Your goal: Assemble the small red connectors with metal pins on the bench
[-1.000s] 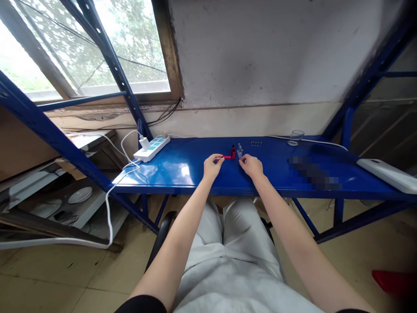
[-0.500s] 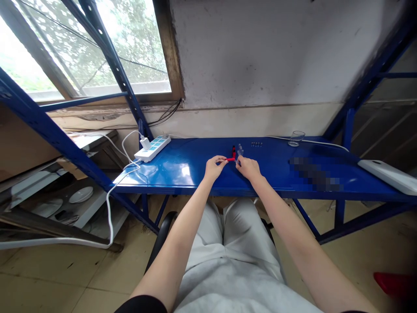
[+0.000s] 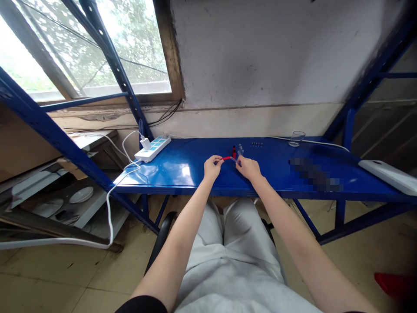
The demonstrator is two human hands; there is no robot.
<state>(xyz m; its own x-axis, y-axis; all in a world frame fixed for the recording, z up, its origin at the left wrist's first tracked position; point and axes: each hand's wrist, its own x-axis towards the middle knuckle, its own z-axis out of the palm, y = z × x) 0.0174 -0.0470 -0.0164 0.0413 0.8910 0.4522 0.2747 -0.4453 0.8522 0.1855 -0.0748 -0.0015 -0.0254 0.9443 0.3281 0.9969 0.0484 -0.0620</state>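
My left hand (image 3: 212, 168) pinches a slim red stick-like piece (image 3: 226, 158) by its left end, just above the blue table. My right hand (image 3: 249, 168) is closed on a thin clear tube (image 3: 233, 160), which points toward the red piece. The two pieces meet end to end or nearly so; whether they are joined I cannot tell. Just beyond my hands lie small red and black pieces (image 3: 233, 150) and several clear plastic pieces (image 3: 240, 149), partly hidden by my right hand. Farther back, several tiny pieces (image 3: 257, 144) sit in a row.
On the blue table (image 3: 202, 148), a white power strip (image 3: 152, 148) with a plug stands at the left. A clear glass (image 3: 296, 138) is at the back right, near a blurred dark object (image 3: 314, 174) and a white panel-like object (image 3: 389, 176). Blue posts rise at both ends.
My left hand has moved slightly left with the red piece. More of the clear tube now shows between my hands. My right hand has stayed almost still.
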